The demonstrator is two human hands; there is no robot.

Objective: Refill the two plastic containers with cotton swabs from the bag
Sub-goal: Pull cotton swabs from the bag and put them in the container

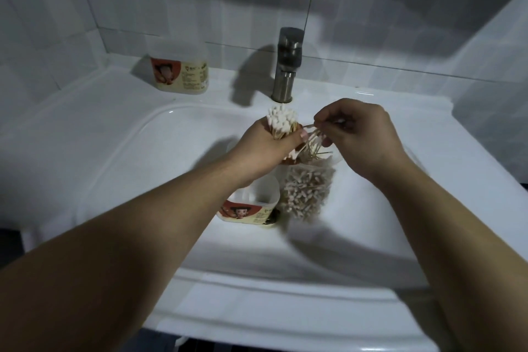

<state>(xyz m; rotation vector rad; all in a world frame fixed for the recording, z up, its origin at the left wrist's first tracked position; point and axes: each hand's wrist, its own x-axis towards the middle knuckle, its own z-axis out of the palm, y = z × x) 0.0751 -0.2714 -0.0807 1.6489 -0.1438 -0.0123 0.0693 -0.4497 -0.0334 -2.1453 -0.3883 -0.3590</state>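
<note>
Containers (180, 68) (251, 206) two, bag (307, 186) one; left hand (265, 148) round swab bundle (281, 120), right hand (360, 134) in pinch on swabs (314, 138)

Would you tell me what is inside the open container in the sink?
The container shows only bare white plastic in its near part; the left wrist hides the rest.

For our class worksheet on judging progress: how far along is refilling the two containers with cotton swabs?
Done: nothing for certain; the back container is too blurred to judge. In hand: the left hand grips a swab bundle, the right hand pinches a few loose swabs, both above the bag. Left: the open container in the basin looks empty, and the bag looks well stocked.
</note>
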